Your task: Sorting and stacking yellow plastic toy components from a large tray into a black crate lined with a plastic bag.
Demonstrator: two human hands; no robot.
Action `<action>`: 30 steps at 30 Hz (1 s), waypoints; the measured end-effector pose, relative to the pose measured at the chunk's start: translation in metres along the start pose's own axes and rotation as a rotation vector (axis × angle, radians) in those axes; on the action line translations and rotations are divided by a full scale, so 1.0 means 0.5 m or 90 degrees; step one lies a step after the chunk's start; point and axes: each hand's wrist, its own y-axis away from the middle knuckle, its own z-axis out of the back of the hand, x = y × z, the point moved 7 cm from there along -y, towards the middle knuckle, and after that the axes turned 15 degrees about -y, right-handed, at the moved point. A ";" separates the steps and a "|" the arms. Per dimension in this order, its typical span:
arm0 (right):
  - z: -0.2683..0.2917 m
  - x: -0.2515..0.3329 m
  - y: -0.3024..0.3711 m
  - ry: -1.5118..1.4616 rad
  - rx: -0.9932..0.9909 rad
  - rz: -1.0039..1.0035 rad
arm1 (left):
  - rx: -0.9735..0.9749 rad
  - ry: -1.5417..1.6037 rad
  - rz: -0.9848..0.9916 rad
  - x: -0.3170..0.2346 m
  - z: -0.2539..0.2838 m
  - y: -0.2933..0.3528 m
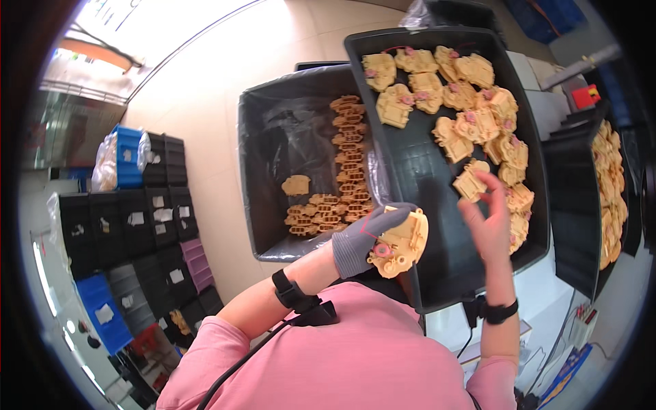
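My left hand, in a grey glove, grips a cream plastic housing at the near left corner of the black tray. A round pink part and a red wire show on this housing. Over the tray, my bare right hand has its thumb and fingers around the edge of another cream plastic housing. Several more cream housings with pink parts lie along the far and right sides of the black tray.
Left of the tray, a black bin lined with clear plastic holds stacked cream parts and one loose piece. Another black container of cream parts stands at right. Stacked black crates stand at far left.
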 end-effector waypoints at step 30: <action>-0.153 0.010 0.005 -0.090 0.211 -0.155 | -0.085 -0.111 -0.015 -0.033 0.002 0.009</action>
